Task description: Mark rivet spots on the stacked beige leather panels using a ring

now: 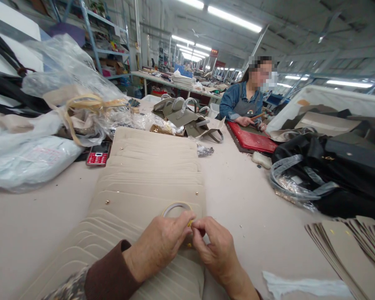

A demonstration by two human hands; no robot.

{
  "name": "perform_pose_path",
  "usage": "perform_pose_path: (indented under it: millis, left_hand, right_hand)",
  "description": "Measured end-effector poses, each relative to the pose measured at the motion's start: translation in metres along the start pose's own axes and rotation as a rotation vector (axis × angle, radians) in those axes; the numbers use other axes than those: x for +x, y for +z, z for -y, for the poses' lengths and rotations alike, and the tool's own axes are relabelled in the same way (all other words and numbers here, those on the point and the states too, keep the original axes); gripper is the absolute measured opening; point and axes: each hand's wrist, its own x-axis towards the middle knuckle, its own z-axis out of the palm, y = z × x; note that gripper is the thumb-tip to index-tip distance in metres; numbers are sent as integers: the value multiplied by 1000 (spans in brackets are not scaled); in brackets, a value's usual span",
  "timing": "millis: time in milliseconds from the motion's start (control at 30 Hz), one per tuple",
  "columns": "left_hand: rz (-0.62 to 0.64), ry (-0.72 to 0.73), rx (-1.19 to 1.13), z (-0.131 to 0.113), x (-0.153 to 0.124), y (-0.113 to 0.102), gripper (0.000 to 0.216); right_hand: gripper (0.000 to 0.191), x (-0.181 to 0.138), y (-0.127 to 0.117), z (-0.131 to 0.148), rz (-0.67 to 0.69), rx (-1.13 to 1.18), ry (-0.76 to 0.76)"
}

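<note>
Cluttered table (pixel 228 187); over beige panels (pixel 153 179), left hand (pixel 162 237) clamps a thin, pale, yellow-rimmed ring (pixel 177 204), right hand (pixel 217 246) alongside, fingertips together!

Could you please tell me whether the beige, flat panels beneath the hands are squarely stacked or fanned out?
Fanned out: the beige, flat panels overlap in steps, with many edges showing one behind another.

Along the bench (pixel 50 216), plastic bags (pixel 34 158) are crowding toward the far left corner, a black bag (pixel 340 171) is lying toward the right edge and a co-worker (pixel 242 102) is working over a red pad (pixel 262 143)
</note>
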Motion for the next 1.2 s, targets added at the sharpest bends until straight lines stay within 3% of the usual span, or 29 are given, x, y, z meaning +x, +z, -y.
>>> perform_pose_path:
  millis: [100, 200, 333, 433, 633, 800, 867, 1033, 1200]
  left_hand:
    - [21, -58, 1, -2, 1, -3, 10]
    - [2, -66, 6, -5, 1, -6, 12]
    - [-137, 52, 72, -8, 2, -5, 17]
    - [-241, 103, 80, -7, 2, -3, 19]
    - [-296, 87, 95, -8, 1, 0, 22]
    - [-334, 139, 71, -16, 0, -3, 22]
    - [-278, 51, 156, -14, 0, -6, 22]
    - [90, -255, 353, -7, 5, -11, 17]
    - [200, -308, 353, -8, 7, -7, 19]
  right_hand:
    - [19, -1, 3, 1, -31, -68, -18]
    - [18, 0, 2, 4, -1, -59, 77]
    - [16, 5, 1, 11, 25, 278, 488]
    - [26, 10, 3, 15, 39, 570, 770]
    - [29, 13, 11, 17, -17, 584, 836]
    - [35, 10, 13, -9, -72, 748, 973]
    - [38, 8, 10, -21, -41, 691, 997]
    - [44, 6, 8, -29, 37, 561, 948]
    - [37, 8, 16, -21, 118, 353, 813]
